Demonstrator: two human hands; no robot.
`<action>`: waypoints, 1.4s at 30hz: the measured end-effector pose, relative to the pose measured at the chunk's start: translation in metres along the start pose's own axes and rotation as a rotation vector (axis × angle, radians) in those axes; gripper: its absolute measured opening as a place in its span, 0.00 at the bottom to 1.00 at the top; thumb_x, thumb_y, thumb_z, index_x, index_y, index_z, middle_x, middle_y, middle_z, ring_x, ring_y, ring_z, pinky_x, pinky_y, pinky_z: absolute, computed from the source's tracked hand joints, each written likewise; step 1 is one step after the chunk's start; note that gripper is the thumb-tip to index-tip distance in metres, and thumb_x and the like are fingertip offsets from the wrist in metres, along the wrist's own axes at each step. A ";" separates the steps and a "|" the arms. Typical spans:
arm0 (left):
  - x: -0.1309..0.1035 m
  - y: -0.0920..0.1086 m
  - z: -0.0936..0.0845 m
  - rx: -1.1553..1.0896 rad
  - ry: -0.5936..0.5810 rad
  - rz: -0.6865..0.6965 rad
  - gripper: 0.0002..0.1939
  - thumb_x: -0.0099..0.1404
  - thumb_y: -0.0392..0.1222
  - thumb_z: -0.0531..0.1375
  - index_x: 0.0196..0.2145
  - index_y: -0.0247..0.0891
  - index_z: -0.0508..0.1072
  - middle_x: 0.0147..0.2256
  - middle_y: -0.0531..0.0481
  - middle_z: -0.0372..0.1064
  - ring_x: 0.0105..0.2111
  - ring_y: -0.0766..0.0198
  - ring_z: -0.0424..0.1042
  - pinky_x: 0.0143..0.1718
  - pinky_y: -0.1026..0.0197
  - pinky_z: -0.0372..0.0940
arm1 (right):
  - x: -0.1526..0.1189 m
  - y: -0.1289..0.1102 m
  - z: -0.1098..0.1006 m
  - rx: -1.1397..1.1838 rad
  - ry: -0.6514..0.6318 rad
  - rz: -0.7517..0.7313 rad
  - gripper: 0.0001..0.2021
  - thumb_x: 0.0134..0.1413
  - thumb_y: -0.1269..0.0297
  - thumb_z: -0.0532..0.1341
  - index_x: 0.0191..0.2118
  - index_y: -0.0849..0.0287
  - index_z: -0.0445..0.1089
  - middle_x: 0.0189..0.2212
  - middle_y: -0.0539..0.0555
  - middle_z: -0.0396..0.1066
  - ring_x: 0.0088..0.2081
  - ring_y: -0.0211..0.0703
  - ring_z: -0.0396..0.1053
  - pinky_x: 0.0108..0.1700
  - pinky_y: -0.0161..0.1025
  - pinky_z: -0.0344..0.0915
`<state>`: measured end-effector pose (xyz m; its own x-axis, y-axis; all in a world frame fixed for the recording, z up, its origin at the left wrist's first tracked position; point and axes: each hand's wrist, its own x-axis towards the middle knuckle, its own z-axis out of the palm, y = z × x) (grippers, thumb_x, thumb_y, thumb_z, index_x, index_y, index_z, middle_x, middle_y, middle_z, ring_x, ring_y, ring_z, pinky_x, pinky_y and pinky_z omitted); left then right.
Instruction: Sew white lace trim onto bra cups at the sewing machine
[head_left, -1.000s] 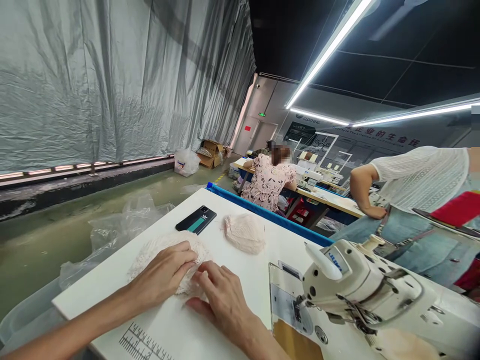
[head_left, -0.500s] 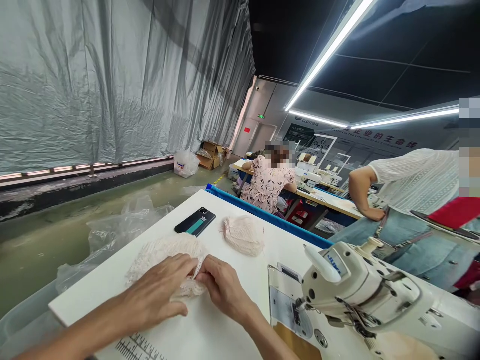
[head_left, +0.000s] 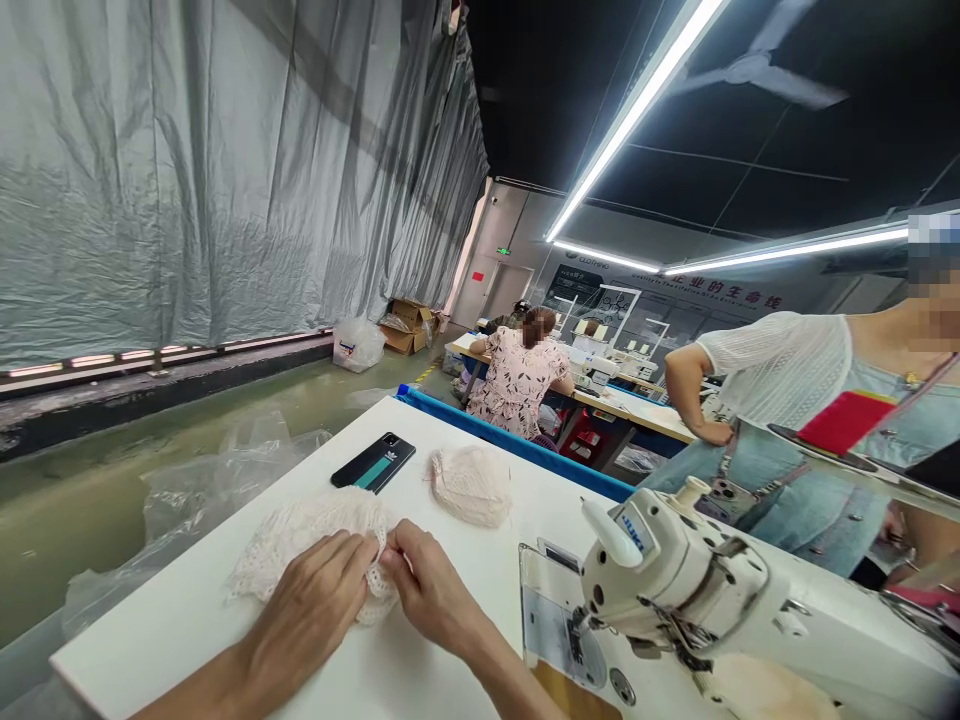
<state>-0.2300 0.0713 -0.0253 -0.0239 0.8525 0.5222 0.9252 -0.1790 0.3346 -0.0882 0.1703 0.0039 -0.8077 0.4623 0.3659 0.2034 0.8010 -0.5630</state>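
Note:
A cream lacy fabric piece (head_left: 281, 530) lies bunched on the white table (head_left: 180, 610), its edge raised between my hands. My left hand (head_left: 319, 585) rests over its near side, fingers closed on the fabric. With thumb and forefinger, my right hand (head_left: 424, 580) pinches the lace edge from the right. The fingertips of both hands nearly meet, and what lies under the left fingers is hidden. Beyond the hands sits a second cream fabric piece (head_left: 471, 485), folded and untouched. A dark phone (head_left: 373, 462) with a green stripe lies behind the lacy piece.
A white sewing machine (head_left: 675, 570) stands close on my right. Behind it is a person in a white top (head_left: 780, 370), beside a red thread cone (head_left: 844, 420). Another person (head_left: 517, 380) sits farther off. Clear plastic (head_left: 202, 480) hangs along the table's left side.
The view has shifted right and up. My left hand's fingers and thumb have drawn in around the fabric, while my right hand keeps pinching the edge. The standing person has turned more toward me.

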 end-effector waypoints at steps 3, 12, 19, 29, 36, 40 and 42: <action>0.008 -0.002 -0.009 -0.033 -0.037 -0.047 0.17 0.67 0.35 0.40 0.35 0.40 0.67 0.30 0.48 0.71 0.30 0.56 0.71 0.31 0.57 0.63 | -0.005 -0.006 0.001 -0.028 0.092 -0.040 0.09 0.65 0.61 0.46 0.40 0.57 0.59 0.38 0.57 0.64 0.40 0.48 0.62 0.43 0.47 0.59; 0.089 0.022 -0.105 -0.093 -0.146 -0.062 0.15 0.67 0.44 0.46 0.27 0.40 0.67 0.27 0.55 0.67 0.30 0.62 0.67 0.32 0.64 0.57 | 0.044 -0.032 -0.028 0.336 0.238 -0.161 0.33 0.50 0.56 0.65 0.58 0.57 0.50 0.54 0.62 0.60 0.55 0.53 0.59 0.56 0.51 0.52; 0.038 0.098 -0.123 -0.566 -0.453 -0.107 0.15 0.63 0.52 0.52 0.31 0.39 0.71 0.29 0.56 0.64 0.32 0.64 0.62 0.32 0.67 0.56 | -0.048 -0.076 -0.072 0.895 -0.073 0.023 0.25 0.41 0.51 0.71 0.42 0.56 0.64 0.35 0.50 0.66 0.38 0.40 0.64 0.42 0.37 0.58; -0.071 0.161 -0.030 -0.871 -0.923 -0.399 0.11 0.53 0.44 0.59 0.35 0.39 0.68 0.26 0.57 0.68 0.29 0.64 0.62 0.31 0.65 0.55 | -0.250 -0.087 -0.041 0.688 0.051 0.493 0.11 0.60 0.57 0.57 0.35 0.60 0.64 0.25 0.46 0.59 0.26 0.33 0.54 0.27 0.31 0.51; -0.110 0.179 -0.008 -0.741 -1.070 -0.368 0.18 0.62 0.57 0.52 0.32 0.38 0.70 0.25 0.56 0.61 0.27 0.65 0.58 0.29 0.65 0.53 | -0.308 -0.096 -0.024 0.621 0.104 0.577 0.10 0.53 0.66 0.63 0.43 0.57 0.67 0.32 0.48 0.66 0.33 0.37 0.62 0.35 0.32 0.57; -0.130 0.184 -0.002 -0.754 -1.068 -0.427 0.17 0.62 0.56 0.51 0.38 0.41 0.68 0.31 0.54 0.65 0.30 0.63 0.62 0.31 0.65 0.59 | -0.315 -0.096 -0.013 0.626 0.085 0.617 0.13 0.50 0.71 0.64 0.43 0.55 0.66 0.31 0.46 0.67 0.32 0.37 0.63 0.36 0.32 0.57; -0.136 0.188 0.003 -0.819 -1.033 -0.423 0.15 0.60 0.53 0.54 0.40 0.41 0.67 0.35 0.53 0.68 0.35 0.61 0.65 0.37 0.63 0.61 | -0.315 -0.097 -0.011 0.561 0.029 0.611 0.15 0.50 0.72 0.65 0.44 0.53 0.65 0.33 0.46 0.67 0.35 0.38 0.63 0.37 0.32 0.57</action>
<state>-0.0515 -0.0764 -0.0359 0.3772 0.8229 -0.4249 0.4252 0.2537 0.8688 0.1528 -0.0486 -0.0487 -0.6283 0.7702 -0.1097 0.2895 0.1006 -0.9519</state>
